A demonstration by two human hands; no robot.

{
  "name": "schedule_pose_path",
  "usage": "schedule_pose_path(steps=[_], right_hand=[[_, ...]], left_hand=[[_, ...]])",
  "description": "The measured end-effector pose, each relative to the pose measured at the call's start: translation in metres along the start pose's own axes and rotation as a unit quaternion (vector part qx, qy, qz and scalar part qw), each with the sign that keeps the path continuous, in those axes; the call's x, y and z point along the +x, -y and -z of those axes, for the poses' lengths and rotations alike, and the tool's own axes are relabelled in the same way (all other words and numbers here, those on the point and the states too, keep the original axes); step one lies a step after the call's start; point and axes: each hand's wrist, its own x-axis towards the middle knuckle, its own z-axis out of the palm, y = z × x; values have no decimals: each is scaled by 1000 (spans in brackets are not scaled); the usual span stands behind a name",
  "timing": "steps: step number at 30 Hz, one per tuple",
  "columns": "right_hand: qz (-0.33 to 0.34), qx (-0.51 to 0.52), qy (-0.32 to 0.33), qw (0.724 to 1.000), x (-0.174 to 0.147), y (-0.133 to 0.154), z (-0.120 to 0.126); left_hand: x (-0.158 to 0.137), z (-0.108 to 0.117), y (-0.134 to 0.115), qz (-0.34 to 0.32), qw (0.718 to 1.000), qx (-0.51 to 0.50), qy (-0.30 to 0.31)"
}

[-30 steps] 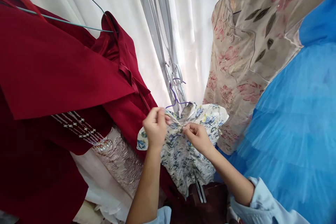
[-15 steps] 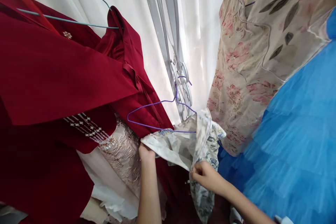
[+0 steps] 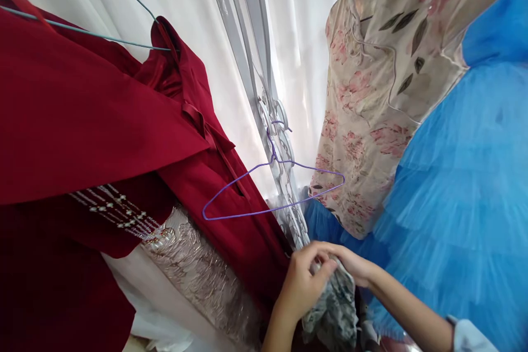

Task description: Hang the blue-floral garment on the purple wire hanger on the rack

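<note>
Here, a white curtain (image 3: 307,27) fills the back, cut off at the top. Red clothing (image 3: 91,121) covers the left side, running past the edge; overlapping layers make its pieces hard to count. On the right hang one blue tiered dress (image 3: 449,187) and one beige dress (image 3: 350,137) with pink flowers, both cropped. Between the sides rises a grey metal stand (image 3: 241,27). One purple wire hanger (image 3: 243,215) hangs from it. Below the hanger, near the bottom edge, is one crumpled garment (image 3: 336,311), pale with blurred grey-green patterning, its lower end hard to make out. Two hands grip its bunched top: the left hand (image 3: 303,280) with fingers curled closed, the right hand (image 3: 350,264) opposite, its fingertips partly hidden.
</note>
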Motion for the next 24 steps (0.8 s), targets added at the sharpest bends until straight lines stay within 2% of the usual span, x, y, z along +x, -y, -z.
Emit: schedule_pose_path(steps=[1, 2, 4, 6, 7, 8, 9, 12, 14, 16, 18, 20, 22, 24], right_hand=[[-22, -19, 28, 999, -7, 7, 0], [-37, -62, 64, 995, -14, 17, 0], [-60, -197, 166, 964, -31, 44, -3], [-70, -329, 259, 905, -49, 77, -6], [-39, -374, 258, 890, -59, 95, -6], [-9, -410, 248, 878, -67, 113, -5], [20, -446, 220, 868, -75, 130, -1], [101, -519, 48, 847, -91, 176, 22], [149, -520, -55, 840, -92, 205, 43], [201, -495, -113, 838, -86, 234, 61], [251, -466, -127, 839, -70, 261, 70], [278, -437, -100, 849, -46, 283, 71], [257, -404, -50, 877, -17, 295, 66], [203, -378, 3, 903, 12, 298, 59]], left_hand=[[1, 7, 1, -21, 999, 26, -31], [1, 12, 4, -32, 998, 35, -33], [3, 15, 18, -19, 998, 4, 61], [2, 9, 38, 37, 981, -59, 182], [2, 4, 48, 67, 970, -85, 216], [1, 1, 57, 92, 965, -101, 223], [1, -1, 64, 112, 967, -106, 205], [2, 6, 71, 123, 980, -108, 111], [2, 20, 63, 113, 985, -121, 54], [0, 32, 49, 104, 986, -131, 16], [-7, 38, 37, 107, 987, -122, -15], [-18, 38, 32, 129, 984, -108, -54], [-32, 36, 36, 159, 976, -96, -117], [-45, 39, 42, 180, 965, -74, -178]])
